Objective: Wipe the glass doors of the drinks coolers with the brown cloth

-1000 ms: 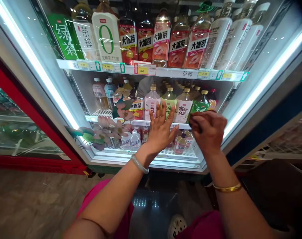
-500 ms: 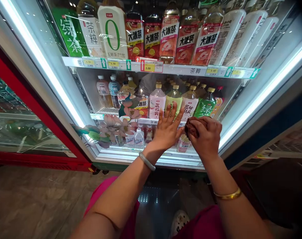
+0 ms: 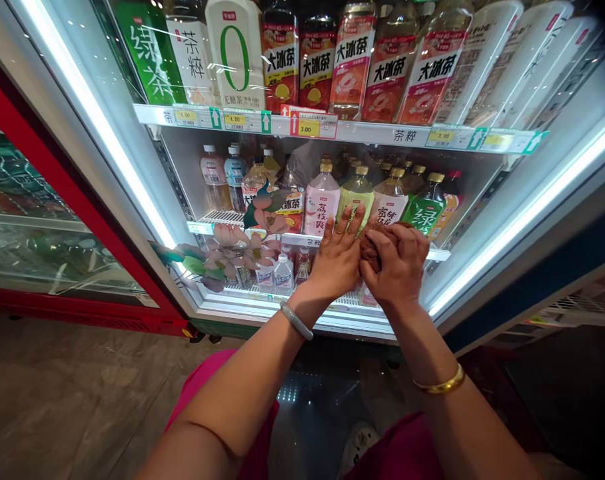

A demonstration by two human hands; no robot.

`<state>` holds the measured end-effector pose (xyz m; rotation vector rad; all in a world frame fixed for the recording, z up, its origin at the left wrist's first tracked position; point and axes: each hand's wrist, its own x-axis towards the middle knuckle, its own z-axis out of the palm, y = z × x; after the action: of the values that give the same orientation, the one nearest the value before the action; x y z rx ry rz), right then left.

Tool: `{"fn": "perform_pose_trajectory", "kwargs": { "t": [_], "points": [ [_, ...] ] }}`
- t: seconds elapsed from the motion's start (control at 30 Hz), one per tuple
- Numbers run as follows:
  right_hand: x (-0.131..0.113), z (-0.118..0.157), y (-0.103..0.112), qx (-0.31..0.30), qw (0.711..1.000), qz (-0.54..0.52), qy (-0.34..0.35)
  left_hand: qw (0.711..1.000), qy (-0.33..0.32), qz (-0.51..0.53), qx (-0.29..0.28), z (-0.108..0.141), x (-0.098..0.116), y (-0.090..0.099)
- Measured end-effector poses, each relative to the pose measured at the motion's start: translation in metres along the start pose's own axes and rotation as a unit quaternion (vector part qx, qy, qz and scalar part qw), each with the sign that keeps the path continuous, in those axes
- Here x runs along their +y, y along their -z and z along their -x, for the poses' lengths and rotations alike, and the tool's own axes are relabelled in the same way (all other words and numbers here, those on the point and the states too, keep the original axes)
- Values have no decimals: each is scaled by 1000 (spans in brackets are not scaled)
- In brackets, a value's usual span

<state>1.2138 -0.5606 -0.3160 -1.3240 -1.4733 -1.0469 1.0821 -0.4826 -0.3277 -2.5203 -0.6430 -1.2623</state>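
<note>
Right hand (image 3: 397,261): fingers are curling tightly around a crumpled dark-brown cloth (image 3: 367,249), most of which the grip is hiding. Left hand (image 3: 340,257): holding nothing; lying flat, fingers a little apart, palm facing the glass door (image 3: 475,200). Whether the palm is touching the glass cannot be told. Cloth position: sitting between the two hands, just beside the left, in front of the middle shelf.

Wrists: left is wearing a pale bangle (image 3: 296,321); right, a gold bangle (image 3: 441,381). Door: bearing a flower decal (image 3: 227,250), left of the left hand. Middle shelf: a pink bottle (image 3: 321,203), a yellow-green bottle (image 3: 358,193) and a green-labelled bottle (image 3: 425,210) are standing upright. Upper shelf (image 3: 365,132): large bottles are standing in a row above yellow price tags. Bottom level: small clear bottles (image 3: 283,275) are standing. Far left: a red-framed cooler (image 3: 97,310) is standing alongside. Below: magenta trousers (image 3: 207,377) and a pale clog (image 3: 360,441) are showing.
</note>
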Motion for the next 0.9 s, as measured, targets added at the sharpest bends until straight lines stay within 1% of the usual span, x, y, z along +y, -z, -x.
{"fn": "perform_pose_trajectory", "kwargs": {
  "t": [0.03, 0.07, 0.13, 0.17, 0.2, 0.23, 0.27, 0.3, 0.33, 0.37, 0.43, 0.5, 0.57, 0.6, 0.67, 0.73, 0.8, 0.87, 0.9],
  "points": [
    [4, 4, 1, -6, 1000, -1, 18, 1000, -5, 0, -2, 0, -1, 0],
    [13, 8, 3, -4, 1000, 5, 22, 1000, -9, 0, -6, 1, -2, 1],
    [43, 13, 11, 14, 999, 28, -14, 1000, -13, 0, -19, 1, -2, 4],
    [59, 13, 16, 35, 998, 39, -45, 1000, -11, 0, -23, 1, -2, 5],
    [74, 13, 20, 70, 993, 46, -81, 1000, -9, -1, -27, 1, -2, 6],
    [85, 11, 23, 109, 986, 49, -115, 1000, -7, 0, -31, 1, -1, 7],
    [91, 9, 25, 147, 978, 48, -141, 999, -5, 1, -33, 1, 0, 8],
    [91, 6, 25, 174, 971, 44, -156, 999, -2, 2, -34, 0, 2, 8],
    [85, 4, 24, 183, 969, 37, -161, 999, 3, 3, -35, 0, 3, 8],
    [74, 3, 21, 172, 972, 27, -156, 999, 10, 5, -36, -1, 4, 8],
    [44, 4, 11, 113, 986, 8, -122, 999, 19, 10, -40, -1, 4, 9],
    [15, 9, 0, 37, 998, -18, -52, 999, 22, 12, -41, 0, 2, 9],
    [1, 16, -6, -8, 999, -38, 24, 999, 15, 10, -44, 4, -3, 10],
    [1, 19, -7, -16, 998, -43, 50, 999, 8, 9, -47, 7, -6, 11],
    [14, 22, -5, -4, 998, -35, 61, 998, -7, 8, -58, 14, -11, 13],
    [33, 18, 0, 40, 999, -12, 20, 998, -12, 4, -66, 21, -17, 16],
    [48, 10, 4, 100, 994, -1, -47, 998, 1, -2, -65, 26, -22, 19],
    [48, 2, 4, 138, 986, -1, -93, 998, 21, -7, -64, 29, -27, 23],
    [43, 0, 2, 139, 985, -1, -99, 997, 30, -9, -64, 31, -30, 24]
  ]
}}
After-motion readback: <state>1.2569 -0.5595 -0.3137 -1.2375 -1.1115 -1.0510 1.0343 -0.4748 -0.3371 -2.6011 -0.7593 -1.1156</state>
